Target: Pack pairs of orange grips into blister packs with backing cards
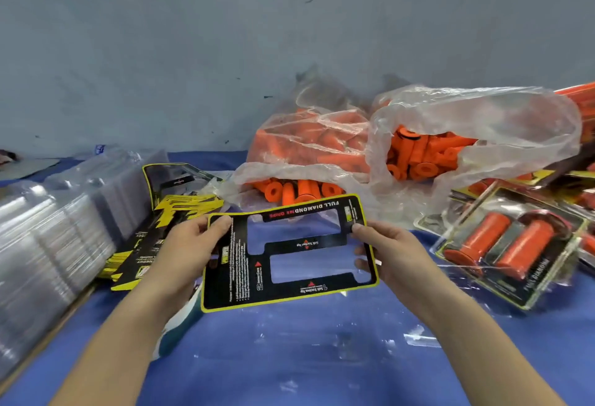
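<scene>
I hold a black backing card with a yellow border and two cut-out windows above the blue table, tilted slightly. My left hand grips its left edge and my right hand grips its right edge. Behind the card, clear plastic bags lie open, full of loose orange grips. A finished blister pack with two orange grips lies to the right. A stack of empty clear blister shells sits at the left, with a pile of backing cards next to it.
The blue table cover stretches in front of me, with a clear film sheet lying on it. More finished packs pile up at the far right. A grey wall closes the back. A white and teal object lies under my left forearm.
</scene>
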Available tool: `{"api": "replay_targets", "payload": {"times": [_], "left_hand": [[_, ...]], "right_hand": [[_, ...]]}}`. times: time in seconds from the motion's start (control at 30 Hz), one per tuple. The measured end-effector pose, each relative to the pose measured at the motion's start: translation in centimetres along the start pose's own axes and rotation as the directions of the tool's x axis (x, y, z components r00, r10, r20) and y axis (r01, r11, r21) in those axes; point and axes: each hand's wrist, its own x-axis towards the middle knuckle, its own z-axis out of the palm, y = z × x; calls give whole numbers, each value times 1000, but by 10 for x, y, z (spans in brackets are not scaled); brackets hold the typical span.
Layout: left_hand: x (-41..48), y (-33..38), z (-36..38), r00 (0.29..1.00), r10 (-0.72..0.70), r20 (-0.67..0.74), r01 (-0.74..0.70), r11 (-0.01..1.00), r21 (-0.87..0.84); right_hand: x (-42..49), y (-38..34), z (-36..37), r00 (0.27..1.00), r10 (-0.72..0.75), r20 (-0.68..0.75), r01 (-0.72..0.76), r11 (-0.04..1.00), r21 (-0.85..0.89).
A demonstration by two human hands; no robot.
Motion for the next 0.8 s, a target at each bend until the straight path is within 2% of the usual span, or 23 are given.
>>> {"api": "replay_targets", "payload": {"times": [0.13, 0.2, 0.27, 0.4, 0.5, 0.6, 0.7, 0.8], "left_hand": [[0, 5, -6, 999, 30, 13, -30, 1000, 8], [-4, 7, -9, 984, 171, 53, -173, 984, 36], [-11, 8, -13, 942, 318, 105, -329, 937, 115], [-25, -1, -17, 849, 505, 158, -526, 771, 360], [-32, -9, -20, 819, 548, 169, -562, 709, 426], [-35, -13, -25, 805, 567, 174, -579, 689, 435], [-37, -14, -27, 819, 553, 154, -564, 725, 394], [-36, -8, -26, 854, 508, 112, -520, 822, 232]], "right_hand": [[2, -2, 3, 998, -57, 24, 58, 997, -57], [1, -1, 1, 988, -154, -14, 149, 974, -170], [-1, -1, -3, 949, -312, -51, 286, 916, -280], [-13, 1, -5, 877, -478, -50, 414, 804, -427], [-19, 2, -7, 849, -528, -18, 439, 725, -531], [-24, 1, -7, 847, -532, 2, 447, 711, -543], [-27, -1, -4, 839, -544, -7, 457, 712, -533], [-30, -3, -2, 858, -514, 3, 454, 754, -475]]}}
